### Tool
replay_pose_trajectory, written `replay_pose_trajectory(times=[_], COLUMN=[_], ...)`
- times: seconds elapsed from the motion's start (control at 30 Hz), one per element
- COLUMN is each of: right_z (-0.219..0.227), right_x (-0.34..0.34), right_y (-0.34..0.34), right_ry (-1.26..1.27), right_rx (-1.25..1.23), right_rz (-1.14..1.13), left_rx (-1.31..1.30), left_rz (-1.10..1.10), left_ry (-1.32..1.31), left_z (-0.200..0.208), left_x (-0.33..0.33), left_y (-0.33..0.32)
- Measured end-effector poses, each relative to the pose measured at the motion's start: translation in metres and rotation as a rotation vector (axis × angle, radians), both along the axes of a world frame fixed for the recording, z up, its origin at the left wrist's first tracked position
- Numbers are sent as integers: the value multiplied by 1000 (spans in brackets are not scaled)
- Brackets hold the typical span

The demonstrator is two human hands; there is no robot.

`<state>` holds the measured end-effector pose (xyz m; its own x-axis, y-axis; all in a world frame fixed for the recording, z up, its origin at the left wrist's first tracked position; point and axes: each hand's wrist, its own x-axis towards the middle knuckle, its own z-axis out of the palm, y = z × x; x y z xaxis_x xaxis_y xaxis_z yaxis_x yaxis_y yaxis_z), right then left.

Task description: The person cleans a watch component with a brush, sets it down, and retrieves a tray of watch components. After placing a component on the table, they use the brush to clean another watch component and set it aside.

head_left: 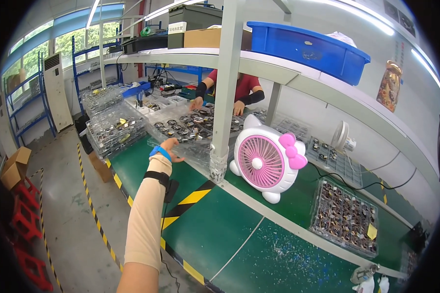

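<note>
Blue banding circles the wrist of the person's left hand, whose thumb and fingers stand apart in a loose, half-curled spread. They are at the near edge of a clear plastic tray; whether they touch it, I cannot tell. A beige sleeve covers the forearm, crossed by a black strap. The right hand is out of view.

Small dark ring-shaped parts fill the tray, which lies on the green table just beyond the left hand. Across it, a co-worker in a red shirt and black arm covers has both hands over the parts, one on each side of a white post.

To the left are stacked clear trays of similar parts. Right of the post stands a white and pink cat-shaped fan with a pink bow; beyond it, another filled tray bears a yellow slip. Pale and blue specks dot the near tabletop. Overhead, a shelf carries a blue plastic bin. Red stools stand on the floor at far left.
</note>
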<state>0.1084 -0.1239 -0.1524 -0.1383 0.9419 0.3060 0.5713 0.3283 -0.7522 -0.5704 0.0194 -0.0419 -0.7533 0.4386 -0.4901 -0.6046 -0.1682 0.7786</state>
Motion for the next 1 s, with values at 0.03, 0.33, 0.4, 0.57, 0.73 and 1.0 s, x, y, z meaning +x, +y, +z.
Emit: replay_pose_trajectory(times=[0.03,0.33,0.4,0.57,0.73,1.0], right_z=[1,8,8,11,12,20], right_x=[1,5,6,6,9,5], right_y=[1,-9,-11,-12,-21,-37], right_ry=[-14,-19,-1,17,0,37], right_rx=[-10,14,12,83,110,128], right_rz=[13,1,-15,-8,21,18], left_rx=[82,686,711,825,890,859], left_rz=[11,151,121,42,12,-80], left_ry=[-34,-231,-191,-104,2,-24], left_z=[0,-16,-15,-15,-17,-81], left_x=[-2,-4,2,25,54,63], left_y=[-6,-50,-65,-107,-137,-92])
